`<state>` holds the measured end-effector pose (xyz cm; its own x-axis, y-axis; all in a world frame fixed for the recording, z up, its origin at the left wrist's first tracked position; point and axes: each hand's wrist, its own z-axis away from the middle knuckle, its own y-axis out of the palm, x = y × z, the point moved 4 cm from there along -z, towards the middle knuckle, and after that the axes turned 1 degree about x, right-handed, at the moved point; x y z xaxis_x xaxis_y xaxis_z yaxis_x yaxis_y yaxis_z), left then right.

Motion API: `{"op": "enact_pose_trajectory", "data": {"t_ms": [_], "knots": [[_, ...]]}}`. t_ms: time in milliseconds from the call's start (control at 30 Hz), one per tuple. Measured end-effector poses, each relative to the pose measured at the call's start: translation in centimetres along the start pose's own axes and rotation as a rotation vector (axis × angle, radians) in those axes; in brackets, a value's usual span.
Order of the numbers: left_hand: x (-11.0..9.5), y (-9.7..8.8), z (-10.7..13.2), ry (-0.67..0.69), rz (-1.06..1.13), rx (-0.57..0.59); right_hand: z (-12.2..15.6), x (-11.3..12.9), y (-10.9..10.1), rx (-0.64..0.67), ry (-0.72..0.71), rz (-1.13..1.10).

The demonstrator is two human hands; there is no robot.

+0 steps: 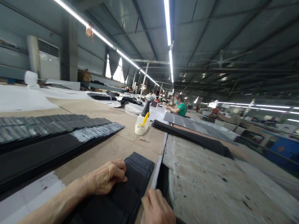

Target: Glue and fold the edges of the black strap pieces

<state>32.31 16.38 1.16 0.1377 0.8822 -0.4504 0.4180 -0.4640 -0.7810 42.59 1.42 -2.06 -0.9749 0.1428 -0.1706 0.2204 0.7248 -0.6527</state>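
A stack of black fabric pieces lies on the brown paper-covered table right in front of me. My left hand rests on the stack's left side with its fingers curled down onto the top piece. My right hand sits at the stack's near right corner by the table edge; only its back shows and its fingers are hidden. A white spray bottle with a black top and yellow trigger stands upright further along the table.
Long rows of overlapped black strips cover the table's left side. A dark fabric roll lies across a scuffed board on the right. A person in a green top works at a far table.
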Motion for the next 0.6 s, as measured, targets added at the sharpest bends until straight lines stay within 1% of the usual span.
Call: {"op": "enact_pose_trajectory", "data": {"t_ms": [67,133,233,333,467,600], "knots": [[0.0,-0.1,0.0,0.032,-0.014,-0.013,-1.3,0.3,-0.8,0.040,-0.031,-0.140],[0.1,-0.1,0.0,0.042,-0.012,-0.011,-2.9,1.1,-1.3,0.093,-0.041,-0.256],[0.4,-0.1,0.2,0.026,0.022,0.019,-4.7,2.7,-0.7,0.210,-0.053,-0.297],[0.9,-0.2,0.4,-0.001,0.053,0.030,-4.9,3.7,0.3,0.288,-0.069,-0.334],[1.6,-0.6,0.6,-0.021,0.065,0.015,-4.4,3.1,0.7,0.288,-0.039,-0.428],[1.9,-1.2,0.9,-0.035,0.052,-0.017,-4.3,2.7,0.7,0.254,-0.043,-0.432]]}}
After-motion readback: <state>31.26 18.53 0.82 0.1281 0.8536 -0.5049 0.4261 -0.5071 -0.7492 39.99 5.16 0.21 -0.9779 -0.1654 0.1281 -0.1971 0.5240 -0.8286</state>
